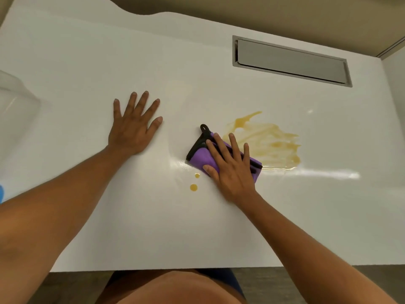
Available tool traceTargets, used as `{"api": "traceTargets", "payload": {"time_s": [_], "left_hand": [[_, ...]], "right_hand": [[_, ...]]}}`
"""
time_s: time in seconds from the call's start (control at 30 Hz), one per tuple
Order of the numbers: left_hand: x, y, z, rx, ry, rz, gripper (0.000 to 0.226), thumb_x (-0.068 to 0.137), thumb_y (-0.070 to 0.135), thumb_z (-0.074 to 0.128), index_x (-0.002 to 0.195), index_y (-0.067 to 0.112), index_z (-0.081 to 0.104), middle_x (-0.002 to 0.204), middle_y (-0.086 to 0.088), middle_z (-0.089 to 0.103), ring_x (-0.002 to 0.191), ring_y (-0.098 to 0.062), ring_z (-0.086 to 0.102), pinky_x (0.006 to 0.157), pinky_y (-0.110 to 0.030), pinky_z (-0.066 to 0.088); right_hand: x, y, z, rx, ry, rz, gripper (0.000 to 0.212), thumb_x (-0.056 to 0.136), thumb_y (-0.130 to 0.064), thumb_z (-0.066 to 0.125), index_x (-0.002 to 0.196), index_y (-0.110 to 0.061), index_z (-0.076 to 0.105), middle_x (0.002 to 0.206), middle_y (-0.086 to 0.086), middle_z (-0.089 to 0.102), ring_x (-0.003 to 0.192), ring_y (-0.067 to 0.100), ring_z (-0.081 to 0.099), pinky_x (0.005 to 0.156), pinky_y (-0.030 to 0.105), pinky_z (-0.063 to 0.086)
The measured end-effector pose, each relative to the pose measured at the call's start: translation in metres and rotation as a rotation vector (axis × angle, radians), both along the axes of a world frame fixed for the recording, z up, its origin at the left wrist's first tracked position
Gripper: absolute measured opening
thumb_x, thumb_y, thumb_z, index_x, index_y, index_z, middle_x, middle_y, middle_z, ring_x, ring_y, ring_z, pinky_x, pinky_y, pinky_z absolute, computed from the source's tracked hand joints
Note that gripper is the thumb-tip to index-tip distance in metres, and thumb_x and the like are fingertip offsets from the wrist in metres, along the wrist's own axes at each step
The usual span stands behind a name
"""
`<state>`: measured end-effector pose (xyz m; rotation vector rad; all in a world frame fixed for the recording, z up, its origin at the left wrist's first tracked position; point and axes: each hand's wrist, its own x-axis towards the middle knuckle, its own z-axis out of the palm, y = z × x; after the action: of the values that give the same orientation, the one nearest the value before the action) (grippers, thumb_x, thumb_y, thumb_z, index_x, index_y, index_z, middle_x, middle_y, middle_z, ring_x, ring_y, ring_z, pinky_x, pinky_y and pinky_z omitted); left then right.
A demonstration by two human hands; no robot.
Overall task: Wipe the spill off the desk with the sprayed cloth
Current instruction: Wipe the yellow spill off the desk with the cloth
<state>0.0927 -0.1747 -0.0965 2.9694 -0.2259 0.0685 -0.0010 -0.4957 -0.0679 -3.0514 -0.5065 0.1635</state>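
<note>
A smeared amber spill (269,143) spreads over the white desk (153,227) right of centre. Two small amber drops (193,187) lie nearer me, just left of my right wrist. A folded purple cloth (200,155) with black trim and a black hanging loop lies at the spill's left edge. My right hand (230,167) presses flat on the cloth, fingers spread and pointing away from me. My left hand (133,123) rests palm down on the bare desk to the left, fingers apart, holding nothing.
A grey metal cable hatch (291,61) is set into the desk at the back right. A clear plastic object (15,102) stands at the left edge, with a bit of blue (1,193) below it. The desk's front edge runs close to my body.
</note>
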Motion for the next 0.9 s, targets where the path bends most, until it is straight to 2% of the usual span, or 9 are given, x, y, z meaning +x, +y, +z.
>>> {"api": "traceTargets", "payload": {"time_s": [0.13, 0.2, 0.27, 0.37, 0.47, 0.53, 0.63, 0.77, 0.9], "left_hand": [[-0.001, 0.000, 0.001, -0.013, 0.001, 0.002, 0.068, 0.110, 0.063, 0.012, 0.171, 0.034, 0.021, 0.180, -0.003, 0.020, 0.166, -0.032, 0.018, 0.128, -0.068, 0.008], [-0.001, 0.000, 0.003, -0.013, -0.001, 0.006, 0.067, 0.110, 0.062, 0.012, 0.170, 0.034, 0.022, 0.180, -0.003, 0.020, 0.166, -0.032, 0.018, 0.128, -0.067, 0.008], [-0.002, 0.000, 0.005, -0.012, 0.000, 0.000, 0.066, 0.110, 0.060, 0.012, 0.170, 0.033, 0.023, 0.180, -0.003, 0.019, 0.166, -0.032, 0.017, 0.128, -0.067, 0.007], [-0.002, -0.003, 0.009, -0.025, 0.027, -0.001, 0.068, 0.109, 0.060, 0.012, 0.171, 0.033, 0.022, 0.180, -0.003, 0.017, 0.167, -0.032, 0.015, 0.129, -0.067, 0.005], [-0.002, -0.003, 0.009, -0.019, 0.028, 0.004, 0.067, 0.109, 0.060, 0.015, 0.170, 0.034, 0.022, 0.180, -0.004, 0.017, 0.167, -0.032, 0.014, 0.128, -0.068, 0.005], [-0.002, -0.002, 0.008, -0.020, 0.036, 0.008, 0.066, 0.110, 0.062, 0.017, 0.170, 0.035, 0.020, 0.181, -0.003, 0.015, 0.167, -0.032, 0.012, 0.129, -0.069, 0.005], [0.000, -0.002, 0.006, -0.016, 0.046, 0.019, 0.070, 0.108, 0.068, 0.019, 0.170, 0.036, 0.017, 0.181, -0.001, 0.014, 0.167, -0.030, 0.011, 0.129, -0.069, 0.005], [0.001, -0.001, 0.004, -0.019, 0.043, 0.021, 0.074, 0.105, 0.073, 0.020, 0.170, 0.037, 0.018, 0.181, 0.000, 0.016, 0.167, -0.030, 0.013, 0.128, -0.069, 0.006], [0.000, -0.001, 0.005, -0.023, 0.043, 0.022, 0.074, 0.104, 0.073, 0.018, 0.170, 0.037, 0.018, 0.181, -0.001, 0.016, 0.167, -0.031, 0.013, 0.129, -0.070, 0.006]], "right_hand": [[0.031, -0.007, 0.001, 0.004, 0.003, 0.040, 0.060, 0.112, -0.057, 0.028, 0.168, -0.040, 0.018, 0.179, -0.007, 0.013, 0.165, 0.034, 0.007, 0.126, 0.070, 0.016], [0.053, -0.019, 0.004, 0.029, -0.003, -0.095, 0.056, 0.112, -0.053, 0.037, 0.166, -0.042, 0.026, 0.178, -0.008, 0.017, 0.161, 0.037, 0.016, 0.123, 0.066, 0.023], [0.065, -0.036, 0.007, 0.037, -0.014, -0.305, 0.055, 0.111, -0.052, 0.042, 0.164, -0.042, 0.033, 0.177, -0.008, 0.022, 0.148, 0.043, 0.031, 0.115, 0.059, 0.031], [0.046, -0.053, 0.011, 0.036, -0.005, -0.505, 0.056, 0.110, -0.053, 0.041, 0.164, -0.041, 0.033, 0.176, -0.006, 0.025, 0.133, 0.043, 0.040, 0.109, 0.056, 0.036], [-0.001, -0.048, 0.016, 0.069, 0.022, -0.480, 0.055, 0.110, -0.050, 0.045, 0.164, -0.038, 0.037, 0.175, -0.004, 0.027, 0.125, 0.043, 0.044, 0.105, 0.054, 0.039], [-0.031, -0.032, 0.019, 0.084, 0.025, -0.393, 0.052, 0.111, -0.047, 0.046, 0.162, -0.036, 0.042, 0.173, -0.001, 0.032, 0.119, 0.043, 0.047, 0.101, 0.054, 0.042], [-0.058, 0.008, 0.023, 0.073, 0.041, -0.245, 0.054, 0.107, -0.053, 0.041, 0.159, -0.037, 0.047, 0.169, 0.002, 0.039, 0.109, 0.040, 0.051, 0.089, 0.051, 0.047], [-0.039, 0.054, 0.016, 0.045, 0.021, -0.157, 0.053, 0.110, -0.053, 0.045, 0.161, -0.041, 0.040, 0.171, 0.001, 0.034, 0.113, 0.038, 0.050, 0.088, 0.049, 0.043], [0.022, 0.078, 0.013, 0.055, 0.032, -0.337, 0.056, 0.111, -0.054, 0.038, 0.165, -0.045, 0.027, 0.177, -0.001, 0.021, 0.122, 0.039, 0.045, 0.096, 0.051, 0.042]]}}
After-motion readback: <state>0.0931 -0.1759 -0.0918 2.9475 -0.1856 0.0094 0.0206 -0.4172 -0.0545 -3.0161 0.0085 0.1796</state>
